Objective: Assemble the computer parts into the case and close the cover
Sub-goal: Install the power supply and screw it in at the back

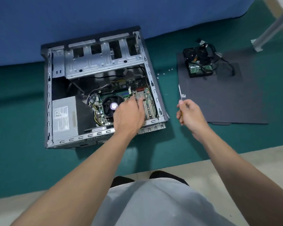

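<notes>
The open grey computer case (48, 95) lies on its side on the green floor. Inside are the green motherboard (149, 101), a black CPU fan (110, 103), a silver power supply (64, 118) and an empty metal drive cage (101, 62). My left hand (127, 116) reaches into the case, with its fingers spread on the board just right of the fan. Right of the case, my right hand (189, 115) grips a screwdriver (180, 92) with the shaft pointing up. The dark cover panel (227, 98) lies flat further right. A hard drive (200, 68) with tangled black cables sits on it.
Several small screws (163, 73) lie loose on the floor between the case and the panel. A blue padded surface (72, 22) runs along behind the case. A white metal leg (268, 28) stands at the far right. Pale floor tiles (260, 160) begin near my body.
</notes>
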Available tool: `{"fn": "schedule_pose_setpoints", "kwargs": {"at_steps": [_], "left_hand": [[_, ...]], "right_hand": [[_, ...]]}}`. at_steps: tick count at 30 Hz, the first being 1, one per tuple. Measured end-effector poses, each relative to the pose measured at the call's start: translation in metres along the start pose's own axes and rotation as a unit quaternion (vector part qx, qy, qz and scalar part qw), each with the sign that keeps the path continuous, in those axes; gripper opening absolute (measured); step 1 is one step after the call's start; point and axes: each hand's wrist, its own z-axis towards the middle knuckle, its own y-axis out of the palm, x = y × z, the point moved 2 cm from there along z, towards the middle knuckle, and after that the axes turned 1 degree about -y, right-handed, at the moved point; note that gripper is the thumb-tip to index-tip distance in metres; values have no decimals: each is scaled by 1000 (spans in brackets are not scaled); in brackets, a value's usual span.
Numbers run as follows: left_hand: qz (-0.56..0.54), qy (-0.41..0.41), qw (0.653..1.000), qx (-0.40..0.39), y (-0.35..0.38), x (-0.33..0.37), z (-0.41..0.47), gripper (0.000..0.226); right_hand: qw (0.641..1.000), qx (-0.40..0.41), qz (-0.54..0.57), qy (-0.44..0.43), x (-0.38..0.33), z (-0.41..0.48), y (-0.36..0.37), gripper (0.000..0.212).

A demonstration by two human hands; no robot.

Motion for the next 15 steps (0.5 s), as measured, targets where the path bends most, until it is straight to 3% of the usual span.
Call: {"fn": "schedule_pose_setpoints", "kwargs": {"at_steps": [5,8,15], "left_hand": [[-34,-50,998,-27,4,0,6,50],[-6,-74,997,-22,5,1,6,50],[46,-116,991,-51,11,2,6,37]], "right_hand": [[988,-56,-144,-17,-9,92,16,17],[973,-28,-226,-45,-16,134,27,11],[945,29,-317,-77,-22,192,53,21]]}}
